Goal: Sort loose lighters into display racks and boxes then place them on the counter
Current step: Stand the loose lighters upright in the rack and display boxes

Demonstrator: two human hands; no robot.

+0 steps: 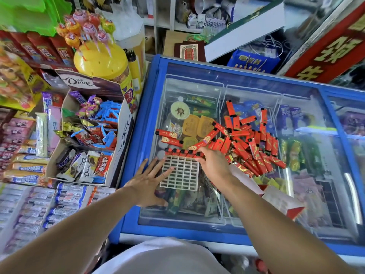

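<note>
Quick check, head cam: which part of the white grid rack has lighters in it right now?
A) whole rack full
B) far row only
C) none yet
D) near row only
B: red lighters stand only along the far edge of the white rack, where the right hand is working; the cells nearer the person are empty, and the left hand lies flat at the rack's left side.

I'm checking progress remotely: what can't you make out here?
- Right hand, head view: fingertips curl at the rack top row; any lighter in them is hidden.
- Rack's right edge: under that hand.
- Box: partly behind the right forearm.
- Pile: lower lighters buried, uncountable.
</note>
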